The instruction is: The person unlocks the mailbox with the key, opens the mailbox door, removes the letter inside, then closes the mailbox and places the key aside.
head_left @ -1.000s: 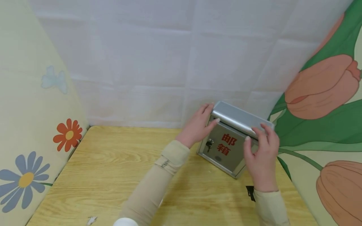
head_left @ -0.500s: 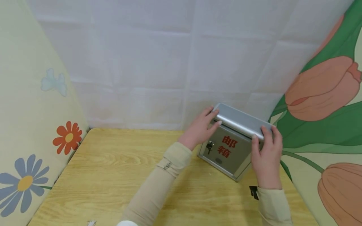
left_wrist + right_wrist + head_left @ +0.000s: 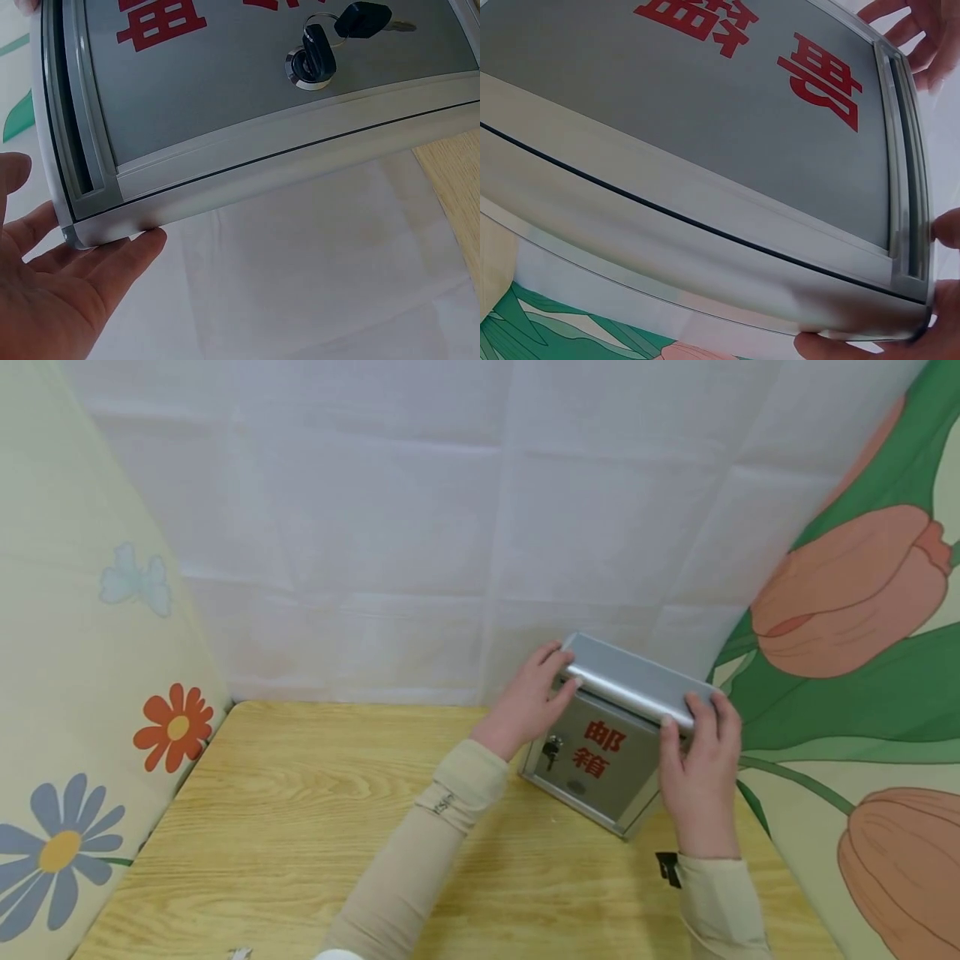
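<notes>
two hands at a silver mailbox's top corners

silver mailbox [image 3: 633,756] on the wood-grain table [image 3: 322,810], toward its far right part, front turned at an angle; two red chinese characters on the door. left hand [image 3: 528,706]: fingers extended and loosely spread, touching the box's upper left corner; in the left wrist view the thumb sits apart from the metal. right hand [image 3: 703,768]: fingers spread, slightly bent, laid over the right end of the rounded lid [image 3: 637,677], thumb at the front edge. black-headed keys [image 3: 363,19] on a ring at the door lock [image 3: 297,78], one inserted. small black object [image 3: 667,868], kind unclear, just beside the right sleeve [image 3: 720,897]. white cloth [image 3: 390,543] behind; tulip-print panel [image 3: 847,593] at right.
</notes>
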